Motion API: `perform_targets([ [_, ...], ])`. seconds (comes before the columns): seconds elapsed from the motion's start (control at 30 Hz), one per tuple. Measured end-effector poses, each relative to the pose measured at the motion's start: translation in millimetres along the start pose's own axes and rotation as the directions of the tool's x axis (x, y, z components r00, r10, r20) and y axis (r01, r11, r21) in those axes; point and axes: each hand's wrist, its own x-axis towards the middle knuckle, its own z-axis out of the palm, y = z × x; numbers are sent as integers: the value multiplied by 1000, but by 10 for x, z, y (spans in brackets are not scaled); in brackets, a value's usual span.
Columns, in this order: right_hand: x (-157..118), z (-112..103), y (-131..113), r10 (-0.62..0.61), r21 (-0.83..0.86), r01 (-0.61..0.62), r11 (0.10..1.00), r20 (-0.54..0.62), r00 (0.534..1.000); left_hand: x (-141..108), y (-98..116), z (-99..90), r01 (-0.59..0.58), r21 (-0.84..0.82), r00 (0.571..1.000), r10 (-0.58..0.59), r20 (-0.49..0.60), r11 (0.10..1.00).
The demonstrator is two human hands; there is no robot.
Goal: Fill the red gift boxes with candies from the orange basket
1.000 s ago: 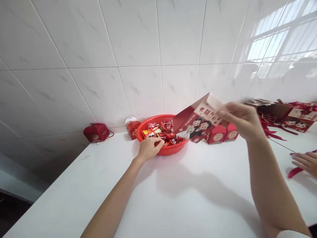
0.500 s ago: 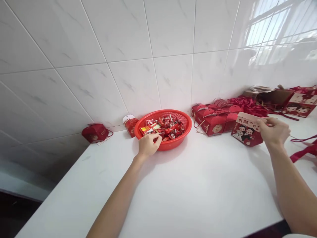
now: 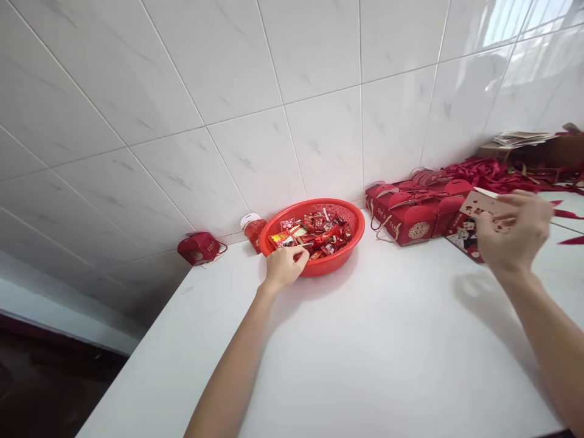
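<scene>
My left hand [image 3: 285,266] reaches over the front rim of a red plastic basket [image 3: 328,266]. Its thumb and fingers are pinched on a small wrapped candy [image 3: 308,247] among the red-wrapped candies [image 3: 331,234]. On the right, my right hand [image 3: 517,234], slightly blurred, grips the cream top flap of a red gift box [image 3: 463,234] printed with a cartoon couple. Thumb and fingers lie on opposite sides of that flap, and the hand partly covers the box.
Several closed red gift boxes [image 3: 408,219] with rope handles stand by the tiled wall. Red ribbons [image 3: 488,173] are heaped behind, near stacked cards [image 3: 522,139]. A single red box [image 3: 201,247] and a red jar-shaped package [image 3: 253,231] stand left of the basket on the white table [image 3: 347,353].
The view has swung left. My right hand has lifted slightly, and the cartoon box's top flap now tilts more. My left hand stays at the basket's front rim.
</scene>
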Motion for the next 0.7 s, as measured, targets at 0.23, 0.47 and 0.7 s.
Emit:
perform_targets([
  [0.23, -481, 137, -914, -311, 423, 147, 894, 350, 884, 119, 90, -163, -40, 170, 945, -18, 326, 985],
  [0.47, -998, 174, -1239, -539, 591, 141, 795, 579, 612, 232, 17, -224, -198, 137, 854, 102, 511, 971],
  [0.7, -1101, 161, -1258, -522, 590, 54, 806, 665, 534, -38, 76, -609, -204, -67, 831, 209, 515, 977],
])
